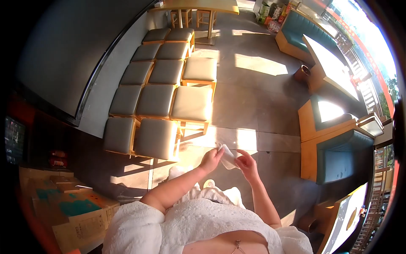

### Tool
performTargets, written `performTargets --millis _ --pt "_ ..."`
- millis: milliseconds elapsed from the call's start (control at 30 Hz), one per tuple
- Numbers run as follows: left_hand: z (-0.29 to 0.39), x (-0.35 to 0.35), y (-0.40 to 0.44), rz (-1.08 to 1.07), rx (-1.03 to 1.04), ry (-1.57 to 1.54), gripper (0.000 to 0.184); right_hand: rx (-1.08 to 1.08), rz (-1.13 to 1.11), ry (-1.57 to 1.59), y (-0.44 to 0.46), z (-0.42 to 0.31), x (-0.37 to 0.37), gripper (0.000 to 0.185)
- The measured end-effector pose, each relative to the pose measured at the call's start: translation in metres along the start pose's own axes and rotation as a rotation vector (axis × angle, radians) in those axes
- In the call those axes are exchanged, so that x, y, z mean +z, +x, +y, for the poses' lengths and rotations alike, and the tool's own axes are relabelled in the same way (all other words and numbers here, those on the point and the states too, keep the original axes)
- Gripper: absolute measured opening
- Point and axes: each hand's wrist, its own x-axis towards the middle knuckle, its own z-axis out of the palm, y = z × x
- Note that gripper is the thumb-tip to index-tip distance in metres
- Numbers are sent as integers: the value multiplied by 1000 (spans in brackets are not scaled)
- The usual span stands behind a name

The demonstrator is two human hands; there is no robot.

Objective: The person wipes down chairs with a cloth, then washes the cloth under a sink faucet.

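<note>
A thin white sheet (229,158), either a tissue or a plastic bag, hangs between my two hands in front of my body. My left hand (212,159) pinches its upper left edge between thumb and fingers. On the other side, my right hand (246,164) grips the sheet's right edge, with the index finger partly raised. The sheet looks crumpled at the top and looser below. Bright sunlight washes out its detail, so its exact kind is hard to make out.
Several padded stools (158,91) stand in rows along the left wall. Teal booth seats (344,154) and a white-topped table (330,67) line the right side by the window. Cardboard boxes (80,211) lie at lower left. A wooden table (198,5) stands at the far end.
</note>
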Motion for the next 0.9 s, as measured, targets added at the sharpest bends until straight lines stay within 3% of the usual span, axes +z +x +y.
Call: performTargets --millis 67,133,267,300,333,400,433,467,500,533,600,700,767,833,900 --pt "9 4 16 -33 -98 23 40 60 -72 -11 17 3 -11 39" --pt "8 13 40 -72 -142 -350 41 55 -187 -25 41 10 -14 39" --pt "28 7 86 -35 -40 -413 40 29 -164 -169 107 37 -17 35" --pt "17 12 102 -31 -50 -565 40 62 -125 -156 129 52 -21 27" --pt "17 9 119 -17 -60 -583 40 72 -142 -169 150 57 -28 27" --pt "18 -5 156 -94 -129 -290 39 -89 -85 -511 200 57 -47 20" --pt "6 1 178 8 -14 -368 37 -96 -11 -605 222 47 -54 19" --pt "4 3 199 77 -126 -369 32 -37 41 -681 246 45 -60 20" --pt "3 5 217 92 -67 -269 29 46 41 -661 271 58 -68 22" --pt "9 4 240 108 5 -161 27 116 50 -638 304 74 -75 24" --pt "41 3 273 88 36 -51 25 320 73 120 364 90 -79 30" --pt "49 10 321 -34 65 139 22 565 74 695 442 30 -67 28" --pt "55 10 348 -5 73 -10 22 156 -80 -114 510 63 -69 32" --pt "57 3 366 -19 22 -124 24 455 -18 879 547 -5 -53 33" --pt "38 -13 384 30 -94 -110 25 254 -302 578 602 -30 -45 30"
